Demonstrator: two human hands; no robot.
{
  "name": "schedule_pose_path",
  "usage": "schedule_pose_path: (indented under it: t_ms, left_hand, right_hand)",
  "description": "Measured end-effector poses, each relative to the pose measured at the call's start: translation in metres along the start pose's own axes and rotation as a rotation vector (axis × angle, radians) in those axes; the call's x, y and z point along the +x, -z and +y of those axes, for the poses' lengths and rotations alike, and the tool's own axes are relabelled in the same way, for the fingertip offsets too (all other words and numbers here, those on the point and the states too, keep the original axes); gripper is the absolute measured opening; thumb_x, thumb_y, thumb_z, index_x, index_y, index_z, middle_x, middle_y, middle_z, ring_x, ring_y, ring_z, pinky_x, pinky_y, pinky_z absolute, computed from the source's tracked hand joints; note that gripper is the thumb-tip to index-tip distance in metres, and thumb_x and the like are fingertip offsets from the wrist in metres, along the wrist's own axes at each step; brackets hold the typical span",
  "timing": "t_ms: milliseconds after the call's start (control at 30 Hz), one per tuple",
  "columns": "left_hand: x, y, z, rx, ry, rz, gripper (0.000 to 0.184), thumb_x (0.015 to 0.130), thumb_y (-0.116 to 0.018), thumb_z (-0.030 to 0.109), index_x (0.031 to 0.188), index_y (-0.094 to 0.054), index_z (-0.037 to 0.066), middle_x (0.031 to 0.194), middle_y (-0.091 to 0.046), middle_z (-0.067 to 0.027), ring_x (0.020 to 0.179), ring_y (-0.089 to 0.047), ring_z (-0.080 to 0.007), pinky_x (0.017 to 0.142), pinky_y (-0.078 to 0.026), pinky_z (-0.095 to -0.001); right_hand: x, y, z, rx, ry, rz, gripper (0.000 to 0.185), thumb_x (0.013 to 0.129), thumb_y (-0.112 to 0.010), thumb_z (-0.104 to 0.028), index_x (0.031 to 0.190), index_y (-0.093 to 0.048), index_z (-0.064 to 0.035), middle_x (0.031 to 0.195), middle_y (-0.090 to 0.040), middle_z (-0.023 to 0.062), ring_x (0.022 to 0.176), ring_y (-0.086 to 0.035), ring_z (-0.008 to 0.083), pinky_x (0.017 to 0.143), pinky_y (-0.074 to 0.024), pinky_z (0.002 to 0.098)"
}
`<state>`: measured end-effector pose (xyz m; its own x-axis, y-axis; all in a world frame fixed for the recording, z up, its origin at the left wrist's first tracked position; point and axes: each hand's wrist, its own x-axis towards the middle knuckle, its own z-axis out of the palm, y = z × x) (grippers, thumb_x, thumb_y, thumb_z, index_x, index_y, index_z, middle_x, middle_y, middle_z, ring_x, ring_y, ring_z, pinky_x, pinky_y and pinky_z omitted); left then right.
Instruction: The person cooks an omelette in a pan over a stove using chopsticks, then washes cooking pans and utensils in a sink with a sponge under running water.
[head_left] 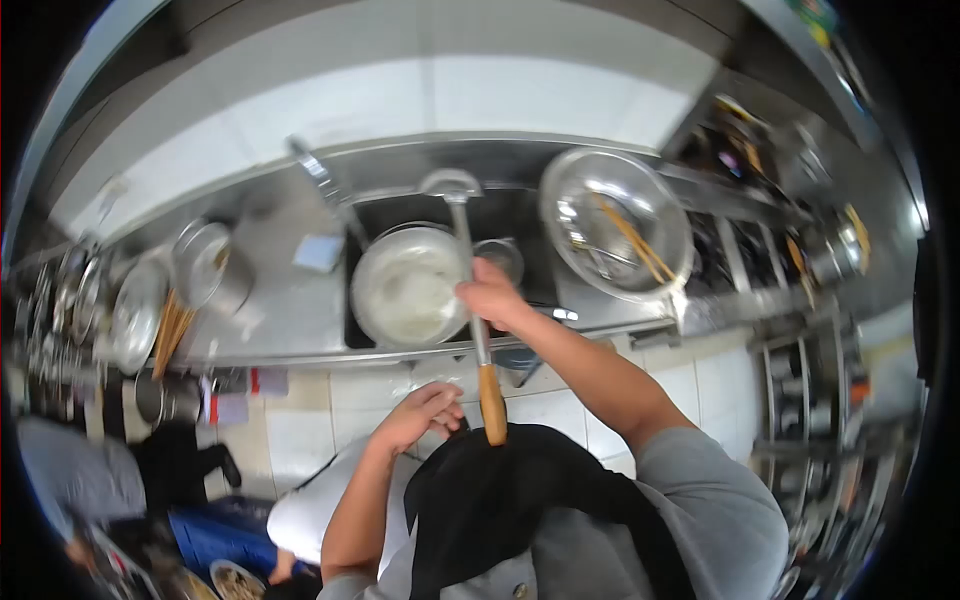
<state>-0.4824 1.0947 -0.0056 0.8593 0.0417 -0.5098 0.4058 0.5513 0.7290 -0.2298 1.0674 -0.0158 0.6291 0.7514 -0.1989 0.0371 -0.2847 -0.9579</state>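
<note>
My right hand (490, 294) is closed around the metal shaft of a long ladle (481, 335) with a wooden handle end. Its rounded head points away from me, over the far edge of the sink (512, 205). Just left of the shaft, a large metal bowl (362, 312) holds cloudy, whitish liquid. A smaller metal container (503, 258) sits in the sink to the right, partly behind my right hand. My left hand (415, 415) hangs in front of the black apron, its fingers loosely bent and partly apart, with nothing visible in them.
A wide metal basin (562, 205) with wooden chopsticks (637, 240) stands right of the sink. To the left are a faucet (318, 172), a pale blue sponge (318, 253), a metal pot (232, 285) and more chopsticks (172, 335). Another person (85, 475) is at lower left, near a blue crate (222, 540).
</note>
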Motion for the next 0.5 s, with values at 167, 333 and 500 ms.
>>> schedule_pose_path:
  t_ms: [167, 333, 500]
  left_hand:
    - [0.032, -0.011, -0.011, 0.173, 0.134, -0.053, 0.035, 0.098, -0.051, 0.032, 0.117, -0.053, 0.002, 0.092, -0.062, -0.0103, 0.077, -0.063, -0.0183, 0.066, -0.053, -0.0311]
    - [0.063, -0.010, -0.040, 0.375, 0.218, -0.025, 0.037, 0.096, -0.056, 0.033, 0.116, -0.055, 0.002, 0.089, -0.063, -0.0092, 0.075, -0.063, -0.0178, 0.064, -0.051, -0.0302]
    - [0.087, -0.005, -0.071, 0.596, 0.295, 0.068, 0.035, 0.095, -0.055, 0.030, 0.116, -0.055, 0.002, 0.089, -0.063, -0.0093, 0.072, -0.062, -0.0180, 0.063, -0.051, -0.0307]
  right_hand:
    - [-0.034, 0.075, -0.048, 0.305, -0.155, -0.061, 0.017, 0.077, -0.061, -0.003, 0.092, -0.053, 0.0004, 0.070, -0.054, 0.0097, 0.048, -0.054, 0.0164, 0.041, -0.0437, 0.0325]
    - [-0.143, 0.227, -0.091, 0.102, -0.056, -0.012, 0.030, 0.084, -0.061, -0.004, 0.112, -0.049, -0.0004, 0.077, -0.051, 0.0053, 0.046, -0.046, 0.0076, 0.037, -0.0380, 0.0247]
    - [-0.256, 0.362, -0.065, -0.127, -0.334, 0.259, 0.015, 0.087, -0.060, -0.012, 0.097, -0.052, -0.0044, 0.060, -0.044, 0.0000, 0.044, -0.049, 0.0114, 0.037, -0.0410, 0.0274]
